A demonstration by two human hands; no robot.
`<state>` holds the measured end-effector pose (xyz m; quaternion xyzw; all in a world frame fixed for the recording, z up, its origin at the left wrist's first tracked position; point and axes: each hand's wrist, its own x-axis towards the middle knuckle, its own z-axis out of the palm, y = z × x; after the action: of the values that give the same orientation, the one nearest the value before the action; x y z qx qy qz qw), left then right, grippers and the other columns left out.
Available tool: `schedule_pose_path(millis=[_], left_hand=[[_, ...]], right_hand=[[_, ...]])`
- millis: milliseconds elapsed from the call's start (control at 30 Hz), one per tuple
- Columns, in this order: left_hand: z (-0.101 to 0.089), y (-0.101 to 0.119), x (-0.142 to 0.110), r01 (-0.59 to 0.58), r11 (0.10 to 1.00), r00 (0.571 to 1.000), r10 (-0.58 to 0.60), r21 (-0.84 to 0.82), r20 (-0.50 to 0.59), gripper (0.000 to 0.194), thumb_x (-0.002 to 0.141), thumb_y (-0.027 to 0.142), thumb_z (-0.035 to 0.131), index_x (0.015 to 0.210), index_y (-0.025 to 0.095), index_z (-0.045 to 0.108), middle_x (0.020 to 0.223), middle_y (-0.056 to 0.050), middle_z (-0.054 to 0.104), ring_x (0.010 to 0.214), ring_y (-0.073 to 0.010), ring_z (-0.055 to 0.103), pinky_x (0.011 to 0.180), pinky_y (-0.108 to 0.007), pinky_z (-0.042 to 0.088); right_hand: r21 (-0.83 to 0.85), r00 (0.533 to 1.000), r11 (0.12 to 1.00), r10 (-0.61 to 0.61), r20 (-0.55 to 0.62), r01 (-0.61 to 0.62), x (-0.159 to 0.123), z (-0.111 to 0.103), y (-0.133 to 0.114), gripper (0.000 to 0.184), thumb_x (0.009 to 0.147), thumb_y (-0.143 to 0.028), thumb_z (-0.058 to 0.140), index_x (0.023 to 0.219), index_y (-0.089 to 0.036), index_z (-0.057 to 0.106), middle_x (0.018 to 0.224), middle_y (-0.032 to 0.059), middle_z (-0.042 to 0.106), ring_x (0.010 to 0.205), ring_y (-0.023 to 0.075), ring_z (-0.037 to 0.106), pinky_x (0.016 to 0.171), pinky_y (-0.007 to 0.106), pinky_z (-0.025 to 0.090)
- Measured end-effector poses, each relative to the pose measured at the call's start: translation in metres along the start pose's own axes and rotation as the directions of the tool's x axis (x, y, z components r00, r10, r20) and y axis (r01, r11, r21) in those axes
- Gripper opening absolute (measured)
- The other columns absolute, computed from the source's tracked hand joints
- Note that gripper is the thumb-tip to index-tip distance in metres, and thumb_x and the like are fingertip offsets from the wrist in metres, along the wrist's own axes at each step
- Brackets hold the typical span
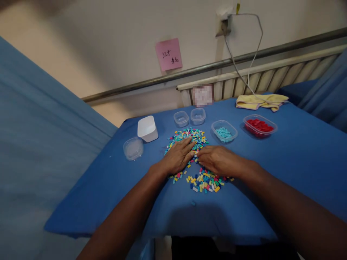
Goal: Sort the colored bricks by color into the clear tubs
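Observation:
Small coloured plastic pieces like tiny building bricks lie in a loose pile on the blue-covered table. My left hand rests palm down on the left side of this pile, fingers stretched out over the pieces. From the right, my right hand reaches in at the pile's near edge, its fingers curled together and pointing left. Whatever its fingertips hold, if anything, is too small to make out. A second spread of mixed bricks, yellow, blue, white, green and pink, lies just below my right hand.
Behind the pile stand two clear tubs, a tub of light-blue bricks and a tub of red bricks. At left are a white container and a clear lidded box. A yellow cloth and a cable lie at the back right.

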<state>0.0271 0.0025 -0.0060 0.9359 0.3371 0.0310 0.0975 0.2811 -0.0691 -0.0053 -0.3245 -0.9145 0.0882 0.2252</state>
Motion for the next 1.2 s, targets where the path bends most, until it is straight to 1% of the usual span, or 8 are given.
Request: schedule_pose_path(millis=[167,267,400,533,700,967,1100,1200], left_hand=[[-0.002,0.002,0.021,0.005,1.0,1.0,-0.005,0.027,0.02,0.068,0.115,0.055,0.028,0.17,0.018,0.043,0.18,-0.018,0.029,0.169,-0.0335,0.026,0.137,-0.059,0.024],[-0.005,0.007,0.031,0.045,0.998,0.998,-0.047,0.054,0.038,0.069,0.115,0.055,0.029,0.171,0.016,0.04,0.181,-0.02,0.025,0.169,-0.0361,0.024,0.136,-0.062,0.024],[-0.007,0.021,0.035,0.049,0.993,0.998,-0.054,0.108,0.044,0.068,0.115,0.054,0.029,0.172,0.019,0.038,0.183,-0.016,0.019,0.171,-0.035,0.02,0.136,-0.062,0.022],[-0.008,0.03,0.024,-0.027,0.993,0.99,0.01,0.116,0.142,0.064,0.116,0.053,0.029,0.173,0.024,0.037,0.184,-0.01,0.019,0.171,-0.031,0.02,0.139,-0.061,0.016],[-0.015,0.026,-0.01,0.067,0.991,0.985,-0.084,0.119,0.151,0.067,0.115,0.058,0.029,0.174,0.026,0.033,0.183,-0.008,0.021,0.171,-0.0301,0.02,0.138,-0.059,0.02],[-0.006,0.031,-0.069,0.166,0.98,0.985,-0.17,0.113,0.025,0.07,0.114,0.061,0.031,0.175,0.026,0.031,0.184,-0.009,0.021,0.171,-0.0292,0.023,0.139,-0.054,0.025],[0.008,0.03,-0.065,0.171,0.976,0.985,-0.168,0.137,-0.034,0.068,0.115,0.058,0.03,0.174,0.025,0.035,0.183,-0.011,0.025,0.17,-0.03,0.025,0.138,-0.056,0.024],[0.009,0.025,-0.047,0.214,0.965,0.976,-0.206,0.15,-0.07,0.068,0.116,0.057,0.026,0.172,0.022,0.038,0.182,-0.013,0.027,0.17,-0.0309,0.024,0.137,-0.059,0.022]], right_hand=[[0.008,0.999,0.999,0.045,0.018,-0.045,-0.011,-0.011,0.009,0.018,0.107,-0.022,0.061,0.098,-0.018,0.077,0.091,0.0061,0.076,0.086,0.0202,0.067,0.082,0.033,0.047],[0.03,0.998,0.998,0.051,-0.031,-0.05,-0.013,-0.009,0.013,0.017,0.105,-0.022,0.061,0.099,-0.018,0.077,0.093,0.0072,0.075,0.089,0.0215,0.067,0.085,0.034,0.048],[0.065,0.999,0.997,0.036,0.018,-0.037,-0.012,-0.005,0.015,0.018,0.104,-0.024,0.063,0.094,-0.018,0.077,0.095,0.0084,0.077,0.09,0.0224,0.067,0.084,0.034,0.046],[0.082,0.994,0.993,0.08,0.07,-0.085,-0.013,-0.009,0.013,0.025,0.104,-0.028,0.063,0.084,-0.019,0.076,0.086,0.0064,0.077,0.08,0.0201,0.066,0.074,0.032,0.041],[0.051,0.995,0.994,0.093,0.019,-0.094,-0.013,-0.012,0.016,0.028,0.107,-0.031,0.059,0.088,-0.018,0.075,0.088,0.0073,0.076,0.081,0.0208,0.066,0.075,0.033,0.041],[0.187,0.996,0.979,-0.086,0.021,0.08,-0.008,-0.006,-0.011,0.017,0.104,-0.027,0.064,0.099,-0.019,0.078,0.1,0.0073,0.08,0.098,0.0235,0.071,0.091,0.036,0.049],[0.254,0.981,0.955,-0.18,0.076,0.155,-0.007,-0.004,-0.029,0.011,0.1,-0.031,0.074,0.097,-0.022,0.08,0.098,0.0033,0.082,0.102,0.0237,0.073,0.095,0.037,0.05],[0.247,0.985,0.963,-0.136,0.102,0.107,-0.008,-0.004,-0.026,0.018,0.1,-0.034,0.075,0.088,-0.022,0.079,0.087,0.0024,0.079,0.091,0.0223,0.072,0.088,0.035,0.051]])
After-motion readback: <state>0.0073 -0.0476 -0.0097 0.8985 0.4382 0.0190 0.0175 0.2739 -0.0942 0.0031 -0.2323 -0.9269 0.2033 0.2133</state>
